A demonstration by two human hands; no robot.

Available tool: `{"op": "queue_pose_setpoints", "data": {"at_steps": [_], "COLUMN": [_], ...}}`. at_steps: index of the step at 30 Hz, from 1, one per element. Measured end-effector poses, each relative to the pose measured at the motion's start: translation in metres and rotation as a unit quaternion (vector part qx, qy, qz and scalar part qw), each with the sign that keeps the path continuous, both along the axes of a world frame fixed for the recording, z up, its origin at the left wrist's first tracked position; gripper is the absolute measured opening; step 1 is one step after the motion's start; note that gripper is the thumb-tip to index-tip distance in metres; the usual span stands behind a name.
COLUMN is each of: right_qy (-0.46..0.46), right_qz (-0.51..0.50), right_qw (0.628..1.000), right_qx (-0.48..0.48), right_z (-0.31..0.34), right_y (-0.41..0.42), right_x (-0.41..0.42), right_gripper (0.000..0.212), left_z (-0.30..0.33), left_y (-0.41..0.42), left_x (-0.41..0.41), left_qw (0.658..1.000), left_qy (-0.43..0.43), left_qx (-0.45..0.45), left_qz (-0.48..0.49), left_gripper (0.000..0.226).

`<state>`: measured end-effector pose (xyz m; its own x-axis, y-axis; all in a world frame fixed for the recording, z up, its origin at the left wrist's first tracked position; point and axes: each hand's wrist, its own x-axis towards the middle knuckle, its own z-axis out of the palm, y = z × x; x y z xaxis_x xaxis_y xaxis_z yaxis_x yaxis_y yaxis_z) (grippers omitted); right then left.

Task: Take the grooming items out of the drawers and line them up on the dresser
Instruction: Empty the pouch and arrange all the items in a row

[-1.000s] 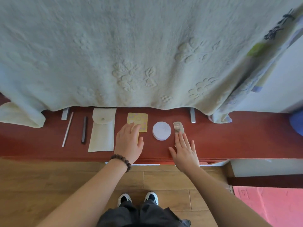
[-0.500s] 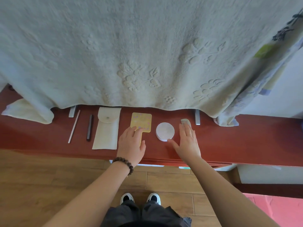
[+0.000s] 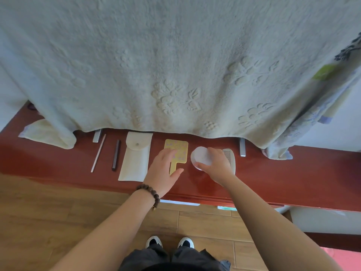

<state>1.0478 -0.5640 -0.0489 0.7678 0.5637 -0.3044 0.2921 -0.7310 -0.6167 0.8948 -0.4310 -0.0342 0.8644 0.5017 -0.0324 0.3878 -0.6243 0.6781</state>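
Grooming items lie in a row on the red-brown dresser top [image 3: 293, 173]: a thin white stick [image 3: 98, 152], a dark slim stick [image 3: 116, 154], a cream snap pouch [image 3: 135, 156], a yellow hand mirror [image 3: 176, 151], a round white jar [image 3: 200, 157] and a pale comb [image 3: 230, 159]. My left hand [image 3: 163, 171] rests flat on the mirror, fingers spread over its lower part and handle. My right hand [image 3: 216, 165] grips the white jar, thumb at its near edge, fingers over its right side, and hides the comb's left part.
A large pale embossed blanket [image 3: 175, 65] hangs over the back of the dresser, covering a stand with two grey metal feet [image 3: 242, 147]. A patterned cloth [image 3: 312, 114] hangs at the right. Wooden floor [image 3: 48, 212] and my shoes [image 3: 154, 241] lie below the dresser's front edge.
My right hand has slid left off the comb and closed on the white jar. My left hand has crept further up over the mirror.
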Motion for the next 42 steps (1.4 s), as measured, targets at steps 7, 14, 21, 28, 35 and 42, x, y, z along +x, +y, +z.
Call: {"op": "queue_pose_setpoints", "data": {"at_steps": [7,14,21,28,35,42], "right_qy": [0.252,0.197,0.186,0.079,0.064,0.048], "right_qz": [0.020,0.042,0.036,0.022,-0.001,-0.009], "right_qw": [0.940,0.952,0.951,0.986,0.998,0.989], "right_qx": [0.227,0.231,0.246,0.147,0.001,-0.138], "right_z": [0.076,0.094,0.101,0.115,0.102,0.050], "right_y": [-0.014,-0.018,-0.025,-0.022,0.003,0.028], "right_x": [-0.018,-0.018,-0.010,0.008,0.043,0.068], "right_gripper": [0.050,0.054,0.039,0.035,0.071,0.068], "left_z": [0.049,0.074,0.067,0.058,0.040,-0.018], "left_y": [0.004,0.004,0.000,-0.002,-0.003,-0.011], "left_x": [0.021,0.030,0.031,0.031,0.041,0.071], "left_qw": [0.972,0.967,0.949,0.961,0.983,0.976], "left_qy": [-0.056,-0.081,-0.095,-0.053,0.023,0.096], "left_qx": [-0.216,-0.222,-0.287,-0.237,-0.012,0.115], "left_qz": [-0.076,-0.097,-0.095,-0.132,-0.184,-0.156], "left_gripper": [0.101,0.074,0.072,0.067,0.076,0.062]}}
